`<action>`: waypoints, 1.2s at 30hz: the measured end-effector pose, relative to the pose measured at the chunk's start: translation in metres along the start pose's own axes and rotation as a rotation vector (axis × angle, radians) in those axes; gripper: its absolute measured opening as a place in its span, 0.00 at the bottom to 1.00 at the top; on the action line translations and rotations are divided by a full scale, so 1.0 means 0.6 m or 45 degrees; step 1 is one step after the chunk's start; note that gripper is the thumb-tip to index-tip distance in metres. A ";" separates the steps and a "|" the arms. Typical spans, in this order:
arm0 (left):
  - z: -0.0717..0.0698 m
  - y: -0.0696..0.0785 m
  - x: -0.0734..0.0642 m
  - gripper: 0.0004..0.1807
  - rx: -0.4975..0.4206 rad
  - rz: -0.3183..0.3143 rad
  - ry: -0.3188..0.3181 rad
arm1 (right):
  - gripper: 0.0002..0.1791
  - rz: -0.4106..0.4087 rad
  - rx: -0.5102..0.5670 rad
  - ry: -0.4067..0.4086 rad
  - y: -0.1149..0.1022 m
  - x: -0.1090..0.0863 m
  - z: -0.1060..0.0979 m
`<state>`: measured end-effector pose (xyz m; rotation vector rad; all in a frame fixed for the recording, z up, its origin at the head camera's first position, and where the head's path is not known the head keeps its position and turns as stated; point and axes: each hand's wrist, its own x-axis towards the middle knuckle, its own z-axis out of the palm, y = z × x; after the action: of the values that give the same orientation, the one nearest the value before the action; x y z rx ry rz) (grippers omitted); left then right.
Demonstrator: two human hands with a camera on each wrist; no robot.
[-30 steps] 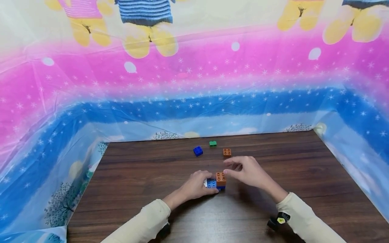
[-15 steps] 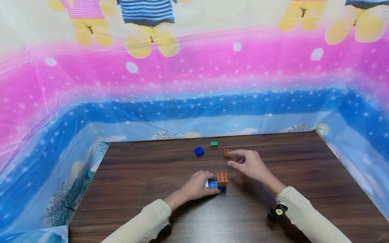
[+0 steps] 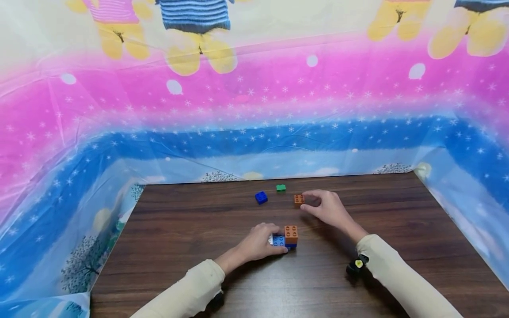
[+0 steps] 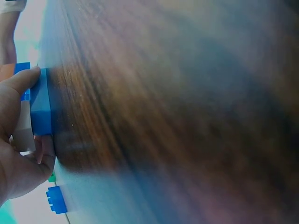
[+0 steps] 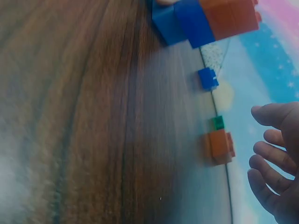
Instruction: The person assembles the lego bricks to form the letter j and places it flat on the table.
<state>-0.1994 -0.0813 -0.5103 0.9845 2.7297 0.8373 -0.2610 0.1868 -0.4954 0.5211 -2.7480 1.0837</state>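
Note:
My left hand [image 3: 260,242] grips a small stack of toy building bricks in the middle of the table, thumb on the near side and fingers behind. At the bottom is a light blue brick [image 4: 41,109]. A white brick [image 4: 23,128] sits on its left end and a dark blue brick [image 5: 194,21] on its right end, topped by an orange brick [image 3: 291,234]. Farther back, my right hand [image 3: 330,210] reaches beside a loose orange brick [image 3: 299,201], thumb and fingers spread. In the right wrist view a gap shows between the fingertips and that brick [image 5: 219,145].
A loose dark blue brick [image 3: 261,197] and a small green brick [image 3: 281,187] lie near the far edge of the brown wooden table [image 3: 179,212]. A printed cloth [image 3: 254,159] hangs around the table's back and sides.
My right hand has left the stack's orange brick and moved back to the loose orange brick, thumb and fingers now spread wider. My left hand stays on the stack.

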 end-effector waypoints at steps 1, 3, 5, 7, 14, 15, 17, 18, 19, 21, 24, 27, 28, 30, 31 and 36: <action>0.000 -0.001 0.000 0.25 -0.001 0.002 0.001 | 0.24 -0.001 -0.003 -0.004 0.003 0.003 0.002; 0.000 -0.001 0.001 0.25 -0.003 0.006 0.003 | 0.25 0.002 -0.004 -0.015 0.011 0.009 0.007; 0.000 -0.001 0.001 0.25 -0.001 0.003 0.000 | 0.26 0.010 0.000 -0.029 0.017 0.015 0.011; -0.001 -0.001 0.001 0.25 0.002 -0.004 -0.003 | 0.26 0.023 0.005 -0.044 0.023 0.020 0.015; 0.000 0.000 0.000 0.26 0.016 -0.024 -0.011 | 0.26 0.075 -0.008 -0.066 0.033 0.033 0.023; -0.001 0.001 0.000 0.25 0.015 -0.028 -0.013 | 0.26 0.077 -0.011 -0.068 0.033 0.034 0.023; -0.001 0.000 0.000 0.25 0.011 -0.031 -0.014 | 0.27 0.075 -0.016 -0.073 0.035 0.037 0.025; -0.001 0.000 -0.001 0.25 0.007 -0.032 -0.013 | 0.27 0.074 -0.016 -0.077 0.036 0.039 0.025; -0.001 0.000 -0.001 0.25 0.006 -0.032 -0.013 | 0.27 0.072 -0.017 -0.079 0.037 0.041 0.026; -0.001 -0.001 -0.001 0.25 0.007 -0.030 -0.009 | 0.28 0.071 -0.016 -0.089 0.040 0.043 0.028; -0.001 -0.001 -0.001 0.26 0.013 -0.026 -0.005 | 0.29 0.075 -0.008 -0.109 0.046 0.046 0.030; -0.001 -0.001 0.000 0.26 0.023 -0.022 -0.005 | 0.29 0.077 -0.002 -0.126 0.052 0.048 0.032; -0.001 -0.001 0.000 0.26 0.025 -0.021 -0.005 | 0.29 0.077 0.001 -0.130 0.053 0.048 0.032; -0.001 -0.001 0.000 0.26 0.028 -0.019 -0.005 | 0.30 0.080 0.001 -0.134 0.053 0.049 0.032; -0.001 0.000 0.000 0.26 0.030 -0.018 -0.005 | 0.30 0.081 0.001 -0.137 0.054 0.049 0.032; -0.001 0.002 0.000 0.25 0.034 -0.014 -0.001 | 0.29 0.085 -0.007 -0.146 0.056 0.051 0.034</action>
<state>-0.1992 -0.0807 -0.5092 0.9734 2.7500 0.8000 -0.3019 0.1873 -0.5239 0.5092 -2.8858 1.0931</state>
